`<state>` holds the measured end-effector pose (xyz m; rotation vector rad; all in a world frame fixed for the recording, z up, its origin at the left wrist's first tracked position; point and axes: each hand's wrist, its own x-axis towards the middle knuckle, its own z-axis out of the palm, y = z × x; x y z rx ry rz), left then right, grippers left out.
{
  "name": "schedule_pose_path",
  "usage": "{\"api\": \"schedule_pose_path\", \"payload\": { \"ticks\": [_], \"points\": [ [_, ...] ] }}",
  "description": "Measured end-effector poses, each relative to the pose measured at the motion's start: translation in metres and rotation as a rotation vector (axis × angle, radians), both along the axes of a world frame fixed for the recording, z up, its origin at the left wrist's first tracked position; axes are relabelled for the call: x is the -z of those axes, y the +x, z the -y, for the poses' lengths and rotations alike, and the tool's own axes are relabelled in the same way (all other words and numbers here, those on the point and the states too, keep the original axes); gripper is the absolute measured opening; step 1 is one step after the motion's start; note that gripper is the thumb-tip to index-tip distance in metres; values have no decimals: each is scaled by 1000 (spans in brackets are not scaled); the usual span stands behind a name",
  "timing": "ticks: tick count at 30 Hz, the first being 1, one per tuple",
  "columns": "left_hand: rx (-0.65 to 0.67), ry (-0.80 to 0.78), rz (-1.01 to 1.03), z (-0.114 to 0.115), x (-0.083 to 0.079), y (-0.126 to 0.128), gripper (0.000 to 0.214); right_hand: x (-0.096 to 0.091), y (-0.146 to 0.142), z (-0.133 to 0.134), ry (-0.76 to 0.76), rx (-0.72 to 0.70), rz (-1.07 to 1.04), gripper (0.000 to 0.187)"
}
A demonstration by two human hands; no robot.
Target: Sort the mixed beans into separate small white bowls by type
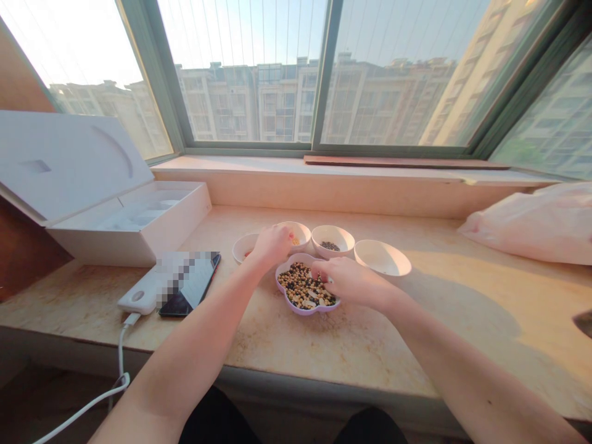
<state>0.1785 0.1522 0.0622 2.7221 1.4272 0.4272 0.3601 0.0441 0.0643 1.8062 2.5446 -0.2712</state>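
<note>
A lilac flower-shaped bowl (303, 311) holds mixed beans (300, 283): black ones, tan ones and flat white ones. My right hand (345, 279) is over its right side, fingertips bent together among the beans; anything between them is hidden. Behind it, my left hand (274, 244) reaches across the rim of a white bowl (301, 230) with a few yellow pieces inside. Its fingers are drawn together, and what they pinch cannot be made out. Partly covered by that hand is another white bowl (241, 248) with something reddish in it. A third white bowl (333, 236) contains small black beans (330, 246).
On the right stands a white bowl (383, 256) with no contents visible. An open white box (173, 225), a white power bank (141, 293) with a cable (121, 354) and a dark phone (192, 296) lie left. A pale plastic bag (531, 225) rests at far right, below the window.
</note>
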Motion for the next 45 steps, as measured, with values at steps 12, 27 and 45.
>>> {"api": "schedule_pose_path", "payload": {
  "ticks": [12, 27, 45],
  "points": [
    [13, 18, 12, 2, -1, -3, 33, -2, -2, -3, 14, -24, -91, 24],
    [17, -5, 78, 4, -5, -7, 27, 1, -2, -9, 47, -55, -267, 31],
    [155, -55, 118, 25, -27, -13, 23, -12, 12, -7, 118, -30, -392, 15]
  ]
}}
